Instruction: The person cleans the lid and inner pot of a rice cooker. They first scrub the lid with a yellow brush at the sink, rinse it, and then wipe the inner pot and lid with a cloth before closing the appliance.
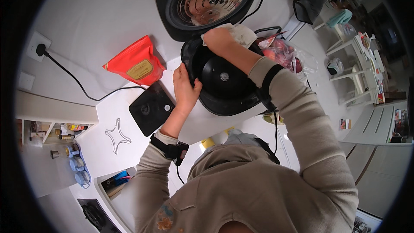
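Observation:
A black rice cooker (194, 98) stands on the counter before me with its lid (160, 13) raised. No inner pot sits in it, so the dark heating plate (213, 71) and its round metal centre sensor show. My left hand (185, 89) holds the cooker's left side, with its fingertips at the rim. In my right hand (220, 41) is a crumpled white cloth (243, 35), pressed on the back rim near the lid hinge. That hand hides part of the cloth, and my forearm covers some of the cooker's right side.
Left of the cooker are a red pouch (139, 60) and a black induction hob (150, 110). A wire trivet (117, 136) lies nearer the corner. A clear bag of red fruit (281, 53) sits close on the right. A black cord (81, 87) runs to the wall socket.

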A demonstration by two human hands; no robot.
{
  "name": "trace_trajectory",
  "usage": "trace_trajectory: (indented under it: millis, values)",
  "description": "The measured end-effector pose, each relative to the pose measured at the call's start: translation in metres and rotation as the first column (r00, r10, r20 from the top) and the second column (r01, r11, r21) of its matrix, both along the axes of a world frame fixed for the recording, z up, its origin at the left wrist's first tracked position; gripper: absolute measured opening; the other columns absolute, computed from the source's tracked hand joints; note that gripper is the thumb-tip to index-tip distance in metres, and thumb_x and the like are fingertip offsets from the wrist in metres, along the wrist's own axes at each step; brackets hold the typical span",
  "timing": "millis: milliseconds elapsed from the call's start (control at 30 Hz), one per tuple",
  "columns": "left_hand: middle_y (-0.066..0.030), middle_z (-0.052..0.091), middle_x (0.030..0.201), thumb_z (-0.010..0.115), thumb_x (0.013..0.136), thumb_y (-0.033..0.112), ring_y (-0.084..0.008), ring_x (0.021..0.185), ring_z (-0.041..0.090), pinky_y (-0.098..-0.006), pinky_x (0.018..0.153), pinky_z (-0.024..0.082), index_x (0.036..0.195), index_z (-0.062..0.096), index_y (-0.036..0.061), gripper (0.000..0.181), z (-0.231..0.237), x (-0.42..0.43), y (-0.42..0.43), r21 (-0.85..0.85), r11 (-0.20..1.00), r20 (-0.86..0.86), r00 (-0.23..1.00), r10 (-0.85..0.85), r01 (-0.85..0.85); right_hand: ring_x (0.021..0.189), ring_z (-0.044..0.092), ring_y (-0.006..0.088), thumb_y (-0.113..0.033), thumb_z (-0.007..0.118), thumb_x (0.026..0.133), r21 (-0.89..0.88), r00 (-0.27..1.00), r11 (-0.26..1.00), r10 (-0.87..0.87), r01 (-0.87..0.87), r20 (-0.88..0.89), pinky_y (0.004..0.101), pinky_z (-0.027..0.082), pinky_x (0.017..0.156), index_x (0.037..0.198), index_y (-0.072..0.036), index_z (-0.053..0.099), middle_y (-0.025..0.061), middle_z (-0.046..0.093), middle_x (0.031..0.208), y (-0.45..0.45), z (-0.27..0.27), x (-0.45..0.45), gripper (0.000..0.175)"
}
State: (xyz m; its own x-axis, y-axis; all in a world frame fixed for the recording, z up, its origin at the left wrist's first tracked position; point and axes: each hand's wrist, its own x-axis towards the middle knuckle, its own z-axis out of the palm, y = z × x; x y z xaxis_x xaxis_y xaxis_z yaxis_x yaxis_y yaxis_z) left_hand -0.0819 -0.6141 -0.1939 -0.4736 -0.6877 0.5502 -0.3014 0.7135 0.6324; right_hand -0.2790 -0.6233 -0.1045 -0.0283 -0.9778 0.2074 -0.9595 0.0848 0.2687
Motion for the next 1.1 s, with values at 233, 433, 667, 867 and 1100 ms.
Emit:
trace_trajectory:
  millis: [233,433,667,867,1100]
  values:
    - [-0.0248,0.047,0.115,0.061,0.071,0.005,-0.0378,0.108,0.046,-0.0376,0.096,0.039,0.129,0.035,-0.0169,0.067,-0.001,0.0,0.0,-0.018,1.0,-0.007,1.0,-0.01,0.01,0.073,0.067,0.0268,-0.011,0.06,0.073,-0.02,0.989,0.989,0.145,-0.146,-0.041,0.0377,0.053,0.063,0.075,-0.009,0.071,0.009,0.068,0.075,-0.006,-0.006,0.017,0.012]
    - [-0.0255,0.047,0.115,0.061,0.071,0.006,-0.038,0.108,0.046,-0.0378,0.096,0.039,0.129,0.035,-0.0176,0.068,-0.002,-0.001,-0.001,-0.004,1.0,-0.008,1.0,-0.019,0.019,0.077,0.068,0.0262,-0.012,0.059,0.075,0.064,0.965,0.965,0.256,-0.252,-0.051,0.0371,0.054,0.065,0.078,-0.008,0.072,0.0101,0.069,0.079,-0.005,0.0,0.034,0.014]
    - [-0.0254,0.048,0.116,0.061,0.071,0.007,-0.0378,0.11,0.046,-0.0382,0.096,0.039,0.13,0.036,-0.0166,0.068,-0.004,-0.001,-0.002,0.021,1.0,-0.017,1.0,-0.013,0.013,0.076,0.067,0.03,-0.013,0.057,0.074,-0.032,0.941,0.942,0.336,-0.334,0.05,0.0393,0.053,0.067,0.075,-0.006,0.07,0.0153,0.067,0.077,-0.012,-0.016,0.046,0.015]
    - [-0.0241,0.048,0.118,0.062,0.071,0.008,-0.037,0.111,0.046,-0.0375,0.097,0.039,0.13,0.036,-0.0149,0.069,-0.007,-0.002,-0.002,0.072,0.997,-0.033,0.999,-0.005,0.007,0.082,0.062,0.0271,-0.014,0.056,0.075,-0.214,0.917,0.904,0.392,-0.37,0.068,0.0375,0.047,0.079,0.081,-0.006,0.069,0.0114,0.067,0.08,-0.006,-0.031,0.041,0.016]
    - [-0.0236,0.049,0.113,0.062,0.07,0.006,-0.036,0.1,0.053,-0.0352,0.088,0.045,0.131,0.038,-0.0104,0.068,-0.009,-0.003,-0.001,-0.034,0.998,-0.059,0.997,0.042,-0.044,0.1,0.05,0.0279,-0.015,0.053,0.077,-0.376,0.99,0.92,0.134,-0.112,0.034,0.0393,0.038,0.09,0.091,-0.004,0.066,0.0106,0.061,0.094,0.003,-0.047,0.055,0.021]
